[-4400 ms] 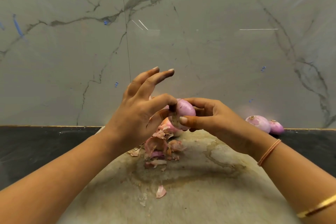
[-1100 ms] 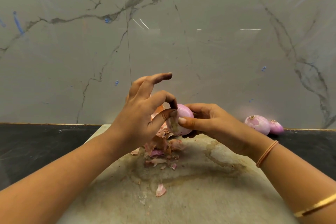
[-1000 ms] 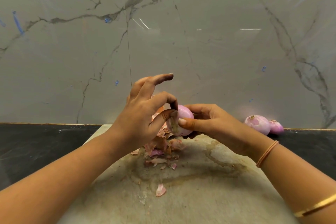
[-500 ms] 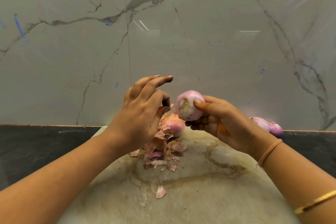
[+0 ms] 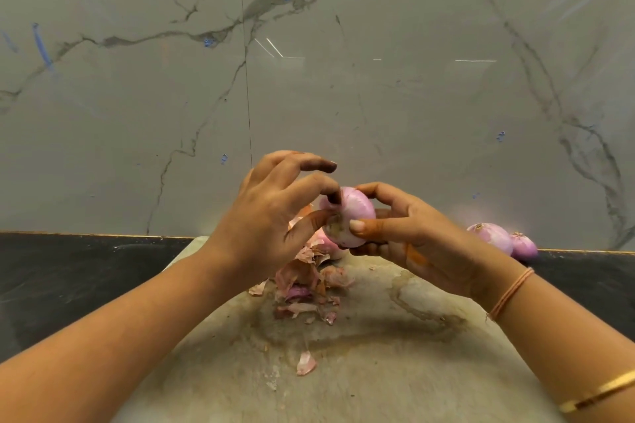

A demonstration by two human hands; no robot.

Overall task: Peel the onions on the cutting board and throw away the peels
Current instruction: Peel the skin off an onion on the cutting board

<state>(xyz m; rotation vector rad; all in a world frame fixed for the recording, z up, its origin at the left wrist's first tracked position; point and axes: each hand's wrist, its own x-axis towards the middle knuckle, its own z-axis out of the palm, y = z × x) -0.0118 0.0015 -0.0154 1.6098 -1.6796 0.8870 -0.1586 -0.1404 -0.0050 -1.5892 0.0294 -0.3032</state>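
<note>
Since 0.5 s ago: right hand lowered onion, left hand back on it. Right fingers curl round onion, held above cutting board's 12 o'clock edge. Left thumb and forefinger pinch its 9 o'clock end. Step: peeling, likely last scraps. Next: firm pinch, pull outward, drop onto peel pile.

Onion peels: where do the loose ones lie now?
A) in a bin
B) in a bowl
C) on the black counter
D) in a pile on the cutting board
D: the peels lie heaped on the cutting board, below the onion that the right hand holds.
</note>
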